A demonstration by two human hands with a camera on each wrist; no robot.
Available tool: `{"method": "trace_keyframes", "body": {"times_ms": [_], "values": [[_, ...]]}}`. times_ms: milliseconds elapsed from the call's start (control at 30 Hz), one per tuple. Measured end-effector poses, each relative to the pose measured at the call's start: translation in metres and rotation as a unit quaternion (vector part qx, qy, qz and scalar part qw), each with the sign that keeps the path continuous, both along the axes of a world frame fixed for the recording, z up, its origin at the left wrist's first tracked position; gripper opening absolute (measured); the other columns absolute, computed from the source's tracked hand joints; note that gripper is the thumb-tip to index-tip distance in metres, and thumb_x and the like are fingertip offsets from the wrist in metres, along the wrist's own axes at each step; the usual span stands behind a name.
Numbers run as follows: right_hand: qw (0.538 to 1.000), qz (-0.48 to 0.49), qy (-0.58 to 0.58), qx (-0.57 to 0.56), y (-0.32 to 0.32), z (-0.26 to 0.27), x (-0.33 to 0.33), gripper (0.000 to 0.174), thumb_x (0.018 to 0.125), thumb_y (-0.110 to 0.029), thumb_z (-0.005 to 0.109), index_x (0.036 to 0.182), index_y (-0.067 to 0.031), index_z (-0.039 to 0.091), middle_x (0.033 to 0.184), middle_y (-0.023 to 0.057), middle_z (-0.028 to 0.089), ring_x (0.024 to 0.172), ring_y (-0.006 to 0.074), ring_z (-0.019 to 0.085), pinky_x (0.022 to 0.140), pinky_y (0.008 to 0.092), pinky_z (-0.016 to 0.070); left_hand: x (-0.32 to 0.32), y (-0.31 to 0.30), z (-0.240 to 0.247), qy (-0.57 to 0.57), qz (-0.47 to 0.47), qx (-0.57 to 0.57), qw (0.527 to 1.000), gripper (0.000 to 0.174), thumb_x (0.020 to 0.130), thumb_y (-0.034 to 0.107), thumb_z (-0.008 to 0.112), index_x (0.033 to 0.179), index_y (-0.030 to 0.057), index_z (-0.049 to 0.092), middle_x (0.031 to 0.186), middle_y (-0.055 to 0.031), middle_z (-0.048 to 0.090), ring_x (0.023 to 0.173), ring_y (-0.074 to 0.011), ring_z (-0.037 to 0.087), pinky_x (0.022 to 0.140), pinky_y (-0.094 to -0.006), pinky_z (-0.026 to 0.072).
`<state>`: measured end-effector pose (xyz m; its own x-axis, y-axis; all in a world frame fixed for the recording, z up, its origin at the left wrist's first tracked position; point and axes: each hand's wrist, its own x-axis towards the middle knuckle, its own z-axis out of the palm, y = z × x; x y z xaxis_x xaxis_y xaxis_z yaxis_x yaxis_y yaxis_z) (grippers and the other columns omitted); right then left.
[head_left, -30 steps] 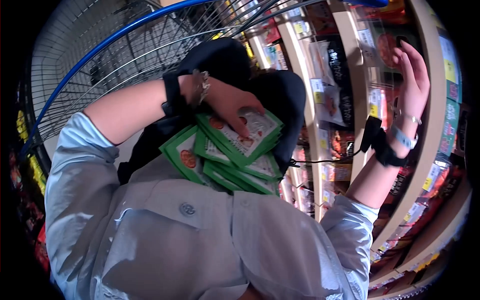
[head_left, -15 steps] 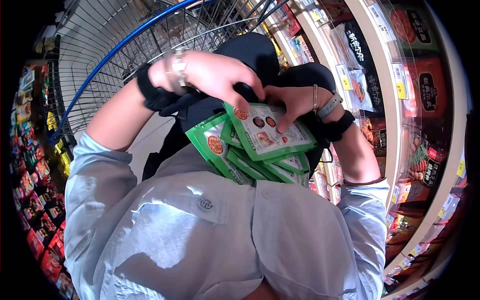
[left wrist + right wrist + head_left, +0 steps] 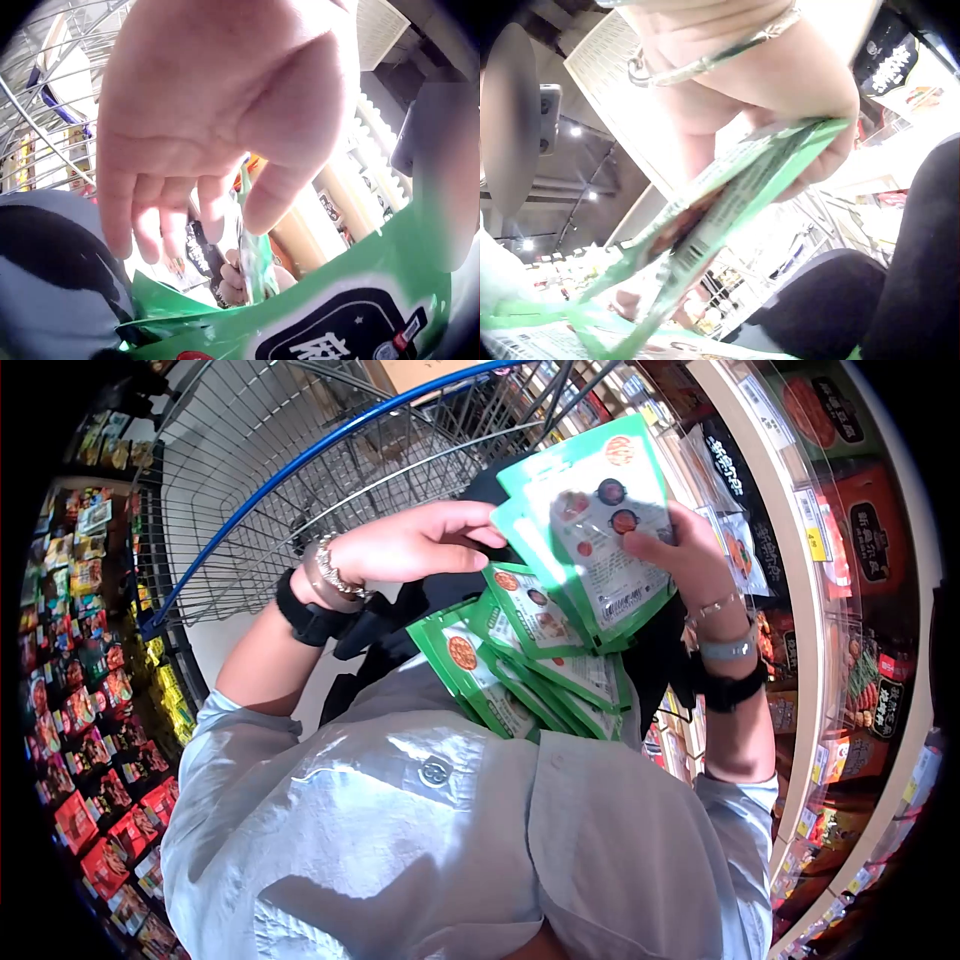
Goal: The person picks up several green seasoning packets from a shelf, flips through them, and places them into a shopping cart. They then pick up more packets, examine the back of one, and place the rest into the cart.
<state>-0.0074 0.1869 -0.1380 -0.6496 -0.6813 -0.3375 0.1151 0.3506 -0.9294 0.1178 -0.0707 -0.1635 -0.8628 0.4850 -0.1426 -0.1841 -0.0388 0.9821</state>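
Observation:
My right hand (image 3: 690,560) pinches a couple of flat green-and-white food packets (image 3: 600,480) near their right edge, thumb on the printed face. They are raised above the lap and fan slightly apart in the right wrist view. My left hand (image 3: 410,545) is just left of them, its fingers straight and pointing toward their edge. The left wrist view shows that palm (image 3: 217,97) with nothing in it. More packets of the same kind (image 3: 490,680) lie overlapping in a pile on the lap, against the shirt.
A wire shopping cart (image 3: 270,490) with a blue handle (image 3: 300,460) stands in front of the knees. Shelves (image 3: 790,510) of packaged food with price tags run close along the right. Hanging packets (image 3: 90,710) fill a display on the left.
My right hand has come from beside the shelf to the pile, then lifted some packets up and forward. My left hand has come off the packets and moved left.

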Motion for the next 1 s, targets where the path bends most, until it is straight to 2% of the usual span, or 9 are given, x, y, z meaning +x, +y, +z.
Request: {"method": "trace_keyframes", "body": {"times_ms": [33,67,133,167,300,633,867,900,1000], "values": [[0.997,-0.057,0.002,-0.044,-0.001,0.001,0.005,0.038,0.066,-0.014,0.074,0.096,0.0028,0.056,0.083,0.0064,0.062,0.071,0.0106,0.057,0.065,0.0235,0.0477,-0.002,0.004,0.001,0.039,0.010,0.045,0.998,0.035,0.082,0.003,0.051,0.117,-0.0001,0.045,0.113,-0.0051,0.052,0.105,-0.0078,0.045,0.089,-0.0244,0.0379],[0.997,-0.054,0.003,-0.052,-0.003,0.002,0.009,0.038,0.066,-0.014,0.074,0.096,0.0028,0.056,0.083,0.0064,0.062,0.071,0.0106,0.057,0.065,0.0235,0.0477,-0.003,0.010,0.009,0.077,0.024,0.068,0.994,0.034,0.084,0.006,0.051,0.117,-0.0001,0.045,0.110,-0.0050,0.054,0.101,-0.0073,0.048,0.086,-0.0238,0.0395],[0.995,-0.073,0.052,-0.034,-0.005,0.006,0.016,0.038,0.066,-0.014,0.074,0.095,0.0022,0.056,0.084,0.0069,0.061,0.071,0.0106,0.057,0.064,0.0231,0.0479,-0.006,0.013,0.013,0.022,0.034,0.080,0.996,0.031,0.086,0.012,0.051,0.114,-0.0006,0.047,0.103,-0.0043,0.058,0.094,-0.0080,0.052,0.084,-0.0234,0.0412],[0.993,-0.081,0.085,-0.030,-0.006,0.006,0.020,0.040,0.066,-0.015,0.074,0.096,0.0031,0.055,0.084,0.0074,0.061,0.072,0.0110,0.058,0.062,0.0232,0.0482,-0.006,0.015,0.018,0.032,0.060,0.032,0.997,0.028,0.087,0.019,0.050,0.108,-0.0003,0.051,0.093,-0.0025,0.061,0.084,-0.0076,0.055,0.078,-0.0228,0.0437],[0.987,-0.114,0.087,-0.076,-0.012,0.010,0.030,0.043,0.067,-0.014,0.074,0.098,0.0048,0.052,0.086,0.0087,0.061,0.073,0.0120,0.058,0.063,0.0233,0.0488,-0.006,0.014,0.016,0.062,0.088,0.018,0.994,0.026,0.088,0.021,0.050,0.103,-0.0002,0.054,0.086,-0.0014,0.061,0.077,-0.0056,0.054,0.071,-0.0223,0.0458],[0.984,-0.101,0.080,-0.122,-0.011,0.006,0.033,0.041,0.067,-0.010,0.073,0.100,0.0033,0.052,0.092,0.0079,0.060,0.080,0.0114,0.056,0.071,0.0245,0.0470,0.003,0.018,0.030,0.106,0.096,0.018,0.989,0.026,0.089,0.019,0.049,0.105,-0.0002,0.053,0.086,-0.0012,0.060,0.077,-0.0053,0.053,0.070,-0.0229,0.0461],[0.980,-0.107,0.085,-0.142,-0.008,0.001,0.030,0.038,0.069,-0.008,0.071,0.099,0.0027,0.051,0.090,0.0071,0.060,0.079,0.0110,0.057,0.070,0.0234,0.0464,0.000,0.019,0.027,0.085,0.135,0.029,0.987,0.024,0.089,0.019,0.047,0.100,-0.0011,0.055,0.084,-0.0012,0.060,0.075,-0.0061,0.053,0.069,-0.0228,0.0464],[0.975,-0.140,0.071,-0.158,-0.007,0.000,0.029,0.037,0.069,-0.008,0.071,0.099,0.0024,0.051,0.090,0.0066,0.061,0.079,0.0109,0.057,0.070,0.0229,0.0462,-0.002,0.016,0.028,0.093,0.137,-0.003,0.986,0.023,0.089,0.018,0.047,0.100,-0.0005,0.056,0.085,-0.0018,0.060,0.075,-0.0067,0.055,0.068,-0.0227,0.0469],[0.966,-0.187,0.053,-0.173,-0.002,-0.007,0.022,0.035,0.071,-0.005,0.068,0.101,0.0016,0.051,0.091,0.0056,0.060,0.079,0.0108,0.056,0.072,0.0227,0.0451,-0.002,0.013,0.029,0.092,0.154,0.023,0.984,0.024,0.089,0.018,0.046,0.102,0.0002,0.056,0.086,-0.0019,0.061,0.075,-0.0068,0.055,0.068,-0.0224,0.0469]]}}
